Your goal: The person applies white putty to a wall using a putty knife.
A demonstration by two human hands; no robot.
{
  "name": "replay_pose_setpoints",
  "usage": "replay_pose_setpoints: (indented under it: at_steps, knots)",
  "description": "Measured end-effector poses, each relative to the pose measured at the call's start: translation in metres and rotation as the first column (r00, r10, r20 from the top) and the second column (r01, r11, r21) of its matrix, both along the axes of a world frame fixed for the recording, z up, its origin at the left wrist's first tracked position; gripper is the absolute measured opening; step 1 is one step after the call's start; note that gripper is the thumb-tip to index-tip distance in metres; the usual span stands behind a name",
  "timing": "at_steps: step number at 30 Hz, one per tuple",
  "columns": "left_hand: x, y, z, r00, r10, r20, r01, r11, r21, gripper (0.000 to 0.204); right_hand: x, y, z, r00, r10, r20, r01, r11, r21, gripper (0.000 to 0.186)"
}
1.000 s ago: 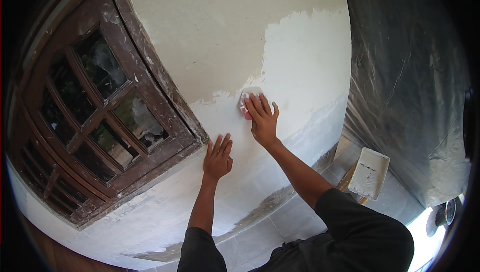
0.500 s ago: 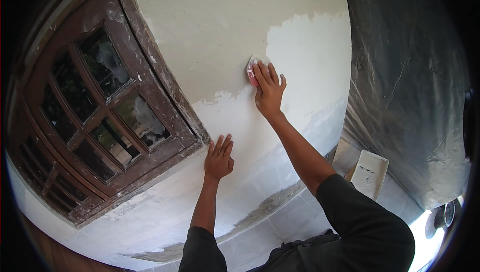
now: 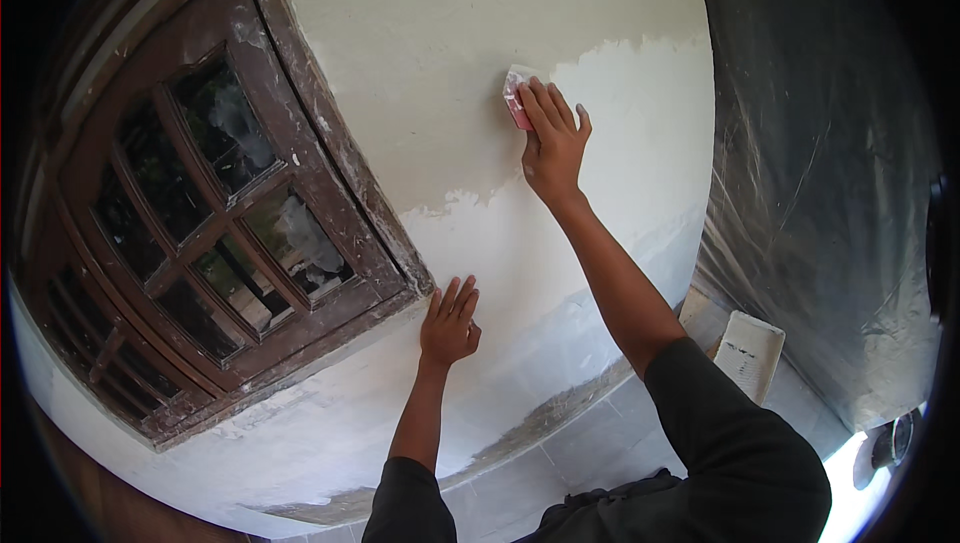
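My right hand (image 3: 556, 151) is raised to the wall, its fingers closed over a small flat pink piece smeared with white (image 3: 516, 103). That piece lies against the wall (image 3: 420, 73), at the border between bare grey-beige plaster and a white coat; its exact kind is not clear. Lower down and to the left, my left hand (image 3: 450, 328) rests with fingers stretched out on the white-coated part. It holds nothing and is just beside the bottom corner of the brown wooden window frame (image 3: 335, 148).
Dark panes sit in the paint-spotted window. A plastic sheet (image 3: 810, 193) hangs along the right side. Below it, a white paint tray (image 3: 750, 355) lies near my right upper arm, and a dark bucket (image 3: 890, 441) stands at the lower right. Grey tiles (image 3: 575, 453) run along the wall's foot.
My right hand has slid the pink piece upward along the wall and slightly to the right. My left hand stays by the window corner; the whole view has shifted a little.
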State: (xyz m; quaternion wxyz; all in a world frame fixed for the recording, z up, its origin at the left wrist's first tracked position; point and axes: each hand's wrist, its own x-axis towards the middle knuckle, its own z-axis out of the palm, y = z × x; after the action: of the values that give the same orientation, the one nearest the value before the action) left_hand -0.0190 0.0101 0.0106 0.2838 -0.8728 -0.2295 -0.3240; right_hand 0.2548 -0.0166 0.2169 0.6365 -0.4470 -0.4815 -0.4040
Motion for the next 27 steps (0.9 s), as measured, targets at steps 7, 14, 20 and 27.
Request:
replay_pose_setpoints:
  at_steps: [7, 14, 20, 27]
  knots:
    - [-0.005, 0.005, -0.008, 0.999, -0.036, 0.007, 0.036, 0.999, -0.002, 0.053, -0.055, -0.026, -0.212, 0.958, 0.195, 0.213, -0.072, 0.875, -0.479, 0.062]
    - [-0.007, 0.007, -0.014, 1.0, -0.004, 0.008, 0.004, 1.0, -0.003, 0.054, -0.024, -0.039, -0.137, 0.911, 0.386, 0.142, -0.342, 0.902, -0.263, 0.051]
    - [0.003, 0.006, -0.009, 1.0, -0.006, 0.016, 0.006, 0.999, 0.036, 0.052, -0.011, 0.004, 0.003, 0.988, 0.079, 0.135, -0.075, 0.996, -0.039, 0.057]
    - [-0.003, 0.01, -0.012, 1.0, -0.001, 0.03, -0.001, 0.999, 0.04, 0.054, -0.046, -0.044, -0.236, 0.896, 0.375, 0.239, -0.177, 0.794, -0.581, 0.052]
